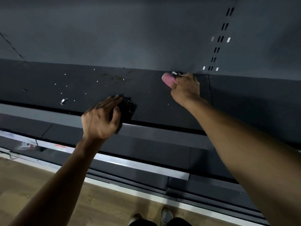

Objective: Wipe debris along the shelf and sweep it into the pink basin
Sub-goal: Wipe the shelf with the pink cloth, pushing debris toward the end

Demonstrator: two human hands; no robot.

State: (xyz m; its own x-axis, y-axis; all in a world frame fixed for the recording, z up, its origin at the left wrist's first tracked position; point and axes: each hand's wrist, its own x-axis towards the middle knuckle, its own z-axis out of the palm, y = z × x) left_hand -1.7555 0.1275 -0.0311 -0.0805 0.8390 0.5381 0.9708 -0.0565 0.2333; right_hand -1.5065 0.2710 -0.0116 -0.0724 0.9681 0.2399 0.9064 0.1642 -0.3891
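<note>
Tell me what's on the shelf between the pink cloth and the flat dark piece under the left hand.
In the head view, mostly bare dark shelf lies between the pink cloth and the dark piece, with a few small light specks nearer the front.

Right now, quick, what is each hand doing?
Left hand: holds a dark flat thing at the shelf's front edge.
Right hand: grips a pink cloth at the back of the shelf.
</note>
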